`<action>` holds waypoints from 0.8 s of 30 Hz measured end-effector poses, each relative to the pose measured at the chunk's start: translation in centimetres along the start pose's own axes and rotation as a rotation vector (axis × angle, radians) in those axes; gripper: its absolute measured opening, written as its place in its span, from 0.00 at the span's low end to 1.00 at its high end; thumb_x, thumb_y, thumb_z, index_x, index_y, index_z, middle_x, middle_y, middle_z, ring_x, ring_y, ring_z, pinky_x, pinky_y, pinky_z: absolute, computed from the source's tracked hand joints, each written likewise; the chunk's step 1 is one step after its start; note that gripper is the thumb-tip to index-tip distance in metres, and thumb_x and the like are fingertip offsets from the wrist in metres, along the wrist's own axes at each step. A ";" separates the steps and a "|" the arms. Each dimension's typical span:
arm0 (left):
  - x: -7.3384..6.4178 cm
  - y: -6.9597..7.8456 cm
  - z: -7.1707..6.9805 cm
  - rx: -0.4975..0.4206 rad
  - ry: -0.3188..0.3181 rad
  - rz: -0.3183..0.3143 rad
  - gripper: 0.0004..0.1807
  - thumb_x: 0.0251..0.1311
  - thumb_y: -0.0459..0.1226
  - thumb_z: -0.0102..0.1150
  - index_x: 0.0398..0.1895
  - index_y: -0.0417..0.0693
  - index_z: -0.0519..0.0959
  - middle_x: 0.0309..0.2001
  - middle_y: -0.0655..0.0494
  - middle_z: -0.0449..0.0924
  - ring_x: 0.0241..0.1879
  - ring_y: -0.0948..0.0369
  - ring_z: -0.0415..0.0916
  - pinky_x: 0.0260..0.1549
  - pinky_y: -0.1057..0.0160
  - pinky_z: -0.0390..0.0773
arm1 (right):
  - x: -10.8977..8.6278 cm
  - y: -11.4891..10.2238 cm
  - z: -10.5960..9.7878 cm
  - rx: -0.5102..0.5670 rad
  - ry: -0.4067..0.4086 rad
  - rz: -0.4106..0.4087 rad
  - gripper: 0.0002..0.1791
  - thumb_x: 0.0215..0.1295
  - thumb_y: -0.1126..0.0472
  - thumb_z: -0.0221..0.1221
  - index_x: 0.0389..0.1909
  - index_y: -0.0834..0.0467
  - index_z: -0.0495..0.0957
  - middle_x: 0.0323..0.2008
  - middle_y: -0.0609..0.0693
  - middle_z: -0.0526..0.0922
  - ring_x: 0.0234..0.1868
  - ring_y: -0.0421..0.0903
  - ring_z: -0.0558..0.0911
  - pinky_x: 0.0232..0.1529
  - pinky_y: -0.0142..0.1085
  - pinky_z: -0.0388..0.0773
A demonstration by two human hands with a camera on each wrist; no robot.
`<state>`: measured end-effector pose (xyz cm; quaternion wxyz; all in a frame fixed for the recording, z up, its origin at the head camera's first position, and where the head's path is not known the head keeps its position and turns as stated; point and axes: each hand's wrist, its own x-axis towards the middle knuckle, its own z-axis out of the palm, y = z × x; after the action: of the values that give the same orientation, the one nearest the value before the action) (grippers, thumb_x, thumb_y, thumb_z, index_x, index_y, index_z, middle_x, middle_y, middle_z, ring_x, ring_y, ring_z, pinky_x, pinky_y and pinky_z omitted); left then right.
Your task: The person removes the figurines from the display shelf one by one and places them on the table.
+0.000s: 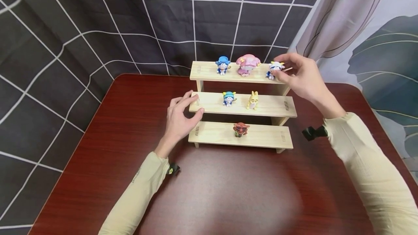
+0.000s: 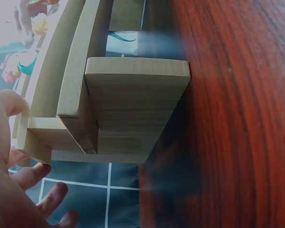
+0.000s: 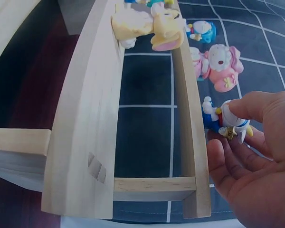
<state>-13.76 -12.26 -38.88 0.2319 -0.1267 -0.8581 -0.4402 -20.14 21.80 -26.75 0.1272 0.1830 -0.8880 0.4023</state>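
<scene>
On the right end of a three-tier wooden display stand's [image 1: 209, 135] top shelf, my right hand [image 1: 302, 79] pinches a small blue-and-white figurine with a white horned hood [image 3: 228, 116] between thumb and fingers. The figurine stands upright at the shelf surface. My left hand [image 1: 181, 115] holds the left end of the middle shelf, thumb at its front edge and index finger over the top; the other fingers spread loosely past the end. Beside the held figurine sit a pink long-eared figurine [image 1: 247, 64] and a blue-hatted figurine [image 1: 223, 65].
A blue figurine with a teal cap [image 1: 229, 98] and a yellow rabbit-eared figurine [image 1: 253, 100] stand on the middle shelf. A red figurine with dark glasses [image 1: 241, 129] is on the lowest. The stand rests on a dark red table [image 1: 130, 119], before a dark grid-patterned curtain [image 1: 169, 17].
</scene>
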 end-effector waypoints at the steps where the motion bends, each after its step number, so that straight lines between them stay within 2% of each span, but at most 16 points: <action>1: 0.0 0.0 0.0 -0.001 0.002 0.001 0.26 0.54 0.42 0.70 0.57 0.46 0.84 0.63 0.50 0.77 0.53 0.49 0.70 0.52 0.45 0.64 | -0.1 -0.1 0.0 -0.002 -0.003 -0.003 0.17 0.61 0.68 0.66 0.52 0.67 0.80 0.41 0.57 0.83 0.34 0.32 0.79 0.36 0.21 0.74; 11: 0.0 0.2 -0.1 -0.009 -0.004 0.001 0.25 0.54 0.42 0.70 0.58 0.46 0.83 0.63 0.48 0.77 0.52 0.49 0.69 0.52 0.46 0.64 | -1.6 -0.8 0.2 0.055 -0.003 -0.026 0.18 0.59 0.70 0.67 0.50 0.67 0.81 0.37 0.47 0.84 0.32 0.30 0.81 0.29 0.22 0.75; 18: 0.0 0.2 -0.1 -0.004 -0.018 -0.036 0.26 0.55 0.43 0.70 0.58 0.49 0.83 0.65 0.56 0.75 0.53 0.52 0.68 0.53 0.46 0.63 | -2.7 -1.4 0.3 0.016 -0.004 -0.031 0.16 0.59 0.68 0.67 0.48 0.66 0.81 0.38 0.52 0.85 0.32 0.29 0.81 0.34 0.22 0.75; 24: 0.0 0.2 -0.2 -0.011 -0.015 -0.038 0.25 0.55 0.43 0.70 0.58 0.49 0.83 0.64 0.55 0.76 0.53 0.52 0.69 0.52 0.46 0.64 | -3.9 -2.2 0.6 0.063 0.011 -0.055 0.16 0.57 0.70 0.68 0.48 0.66 0.82 0.39 0.46 0.84 0.32 0.32 0.81 0.35 0.23 0.75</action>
<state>-13.64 -12.26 -38.64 0.2163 -0.1148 -0.8596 -0.4485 -15.69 20.86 -27.15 0.1373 0.2091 -0.8688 0.4274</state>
